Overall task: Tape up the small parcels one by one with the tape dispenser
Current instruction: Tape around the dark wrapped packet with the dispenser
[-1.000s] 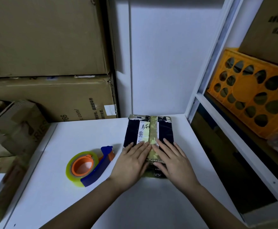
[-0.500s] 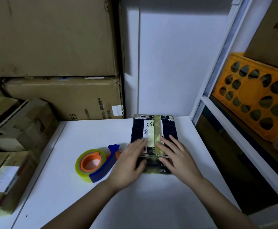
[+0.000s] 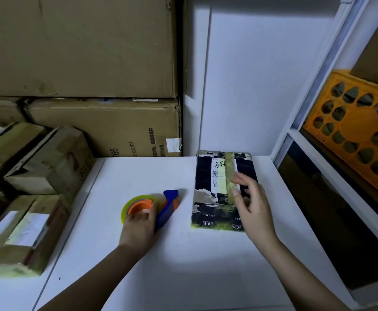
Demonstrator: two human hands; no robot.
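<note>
A small dark parcel (image 3: 204,176) with a white label and a strip of tape down its middle lies on the white table (image 3: 183,265), back against the wall. My right hand (image 3: 254,207) hovers over the parcel's right half with fingers spread and relaxed, fingertips near the tape strip. To the parcel's left lies the tape dispenser (image 3: 170,198), with a blue handle, an orange core and a yellowish roll. My left hand (image 3: 139,225) lies over its near side, fingers curled on the roll and core.
Several small cardboard parcels (image 3: 26,232) are piled off the table's left edge. Large cartons (image 3: 105,129) are stacked behind them. On the right, a white shelf frame (image 3: 313,176) holds an orange plastic crate (image 3: 358,131).
My left hand left the parcel and moved left onto the tape dispenser. My right hand lifted a little and slid to the parcel's right side. The parcel has not moved.
</note>
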